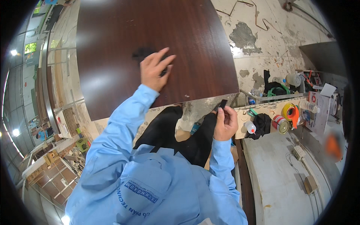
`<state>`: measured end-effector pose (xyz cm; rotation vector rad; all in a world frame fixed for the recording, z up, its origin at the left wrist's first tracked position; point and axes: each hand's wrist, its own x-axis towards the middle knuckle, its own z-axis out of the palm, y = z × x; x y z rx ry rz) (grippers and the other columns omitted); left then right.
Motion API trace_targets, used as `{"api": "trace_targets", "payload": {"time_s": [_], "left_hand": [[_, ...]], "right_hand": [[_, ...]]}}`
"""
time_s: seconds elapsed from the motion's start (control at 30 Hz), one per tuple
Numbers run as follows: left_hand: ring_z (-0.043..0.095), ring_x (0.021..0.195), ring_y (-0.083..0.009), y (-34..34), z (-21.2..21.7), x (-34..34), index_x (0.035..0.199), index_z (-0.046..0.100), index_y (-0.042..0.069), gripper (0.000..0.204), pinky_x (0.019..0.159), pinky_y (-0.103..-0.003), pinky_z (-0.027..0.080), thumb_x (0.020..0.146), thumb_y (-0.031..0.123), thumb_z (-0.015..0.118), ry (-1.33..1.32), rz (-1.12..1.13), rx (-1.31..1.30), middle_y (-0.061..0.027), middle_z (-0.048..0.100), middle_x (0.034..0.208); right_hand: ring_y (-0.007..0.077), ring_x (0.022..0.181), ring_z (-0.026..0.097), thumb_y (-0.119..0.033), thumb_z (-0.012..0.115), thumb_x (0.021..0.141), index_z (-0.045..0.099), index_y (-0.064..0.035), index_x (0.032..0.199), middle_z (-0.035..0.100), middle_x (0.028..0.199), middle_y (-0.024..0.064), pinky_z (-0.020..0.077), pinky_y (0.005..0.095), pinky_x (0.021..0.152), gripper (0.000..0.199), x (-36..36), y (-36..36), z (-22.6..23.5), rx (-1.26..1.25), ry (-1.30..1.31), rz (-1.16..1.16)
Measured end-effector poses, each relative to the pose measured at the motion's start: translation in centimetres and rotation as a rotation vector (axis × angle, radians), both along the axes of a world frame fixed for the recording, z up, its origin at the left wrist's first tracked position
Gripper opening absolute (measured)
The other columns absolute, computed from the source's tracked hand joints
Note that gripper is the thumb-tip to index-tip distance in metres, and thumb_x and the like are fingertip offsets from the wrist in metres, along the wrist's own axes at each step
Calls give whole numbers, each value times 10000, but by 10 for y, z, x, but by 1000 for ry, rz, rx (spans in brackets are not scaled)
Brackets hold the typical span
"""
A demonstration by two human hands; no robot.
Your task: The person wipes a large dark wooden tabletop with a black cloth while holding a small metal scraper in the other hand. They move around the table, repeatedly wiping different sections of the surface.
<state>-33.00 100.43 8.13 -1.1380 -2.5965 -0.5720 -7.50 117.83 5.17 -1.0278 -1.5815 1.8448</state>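
Note:
A large dark brown wood-look panel (187, 41) with a glossy face lies in front of me. Over its near part, my left hand (153, 71) reaches out with fingers spread apart. Beside and beneath those fingers is a blackish patch (143, 53); whether it is a cloth or just the hand's shadow, I cannot tell. Just off the panel's near right corner, my right hand (226, 125) pinches a short flat black strip (222, 104) between thumb and fingers. The strip sticks up past the fingertips.
On a ledge to my right stand a tin can (280, 123), a yellow tape roll (288, 111), a white bottle with a red tip (250, 126) and a black cloth (261, 125). Bent metal rods (257, 17) lie on the stained floor. Wood pieces (71, 165) are at far left.

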Motion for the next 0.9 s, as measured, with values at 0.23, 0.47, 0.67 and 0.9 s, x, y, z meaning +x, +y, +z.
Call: {"api": "trace_targets", "payload": {"time_s": [0.23,0.47,0.67,0.9], "left_hand": [[570,1284,-254,-218,-9,-91,1305,726,214,335,1104,-421,388,975,243,680,111,224,-110,-23,636,1437],[639,1189,-332,-184,0,-105,1209,746,110,333,1015,-446,494,878,92,716,-18,-180,42,-111,674,1351],[433,1462,-338,80,-17,28,1379,614,114,652,1188,-488,359,757,99,811,-288,-1072,211,-137,521,1530],[381,1507,-329,-1,-17,21,1459,551,99,806,1248,-491,294,704,69,830,-304,-1105,-66,-154,452,1597]], "right_hand": [[327,917,662,76,745,854,742,-2,1087,704,1017,150,538,399,786,246,-49,-22,0,1033,-239,-90],[335,878,681,76,772,803,753,-22,1036,711,966,145,557,387,784,254,-36,-161,14,977,-168,172],[174,882,674,-4,748,919,727,19,1084,724,967,81,546,300,811,168,8,-248,7,155,-301,-569],[139,933,659,-22,760,922,713,24,1105,717,1044,66,534,285,820,194,26,-260,1,-51,-344,-854]]}}
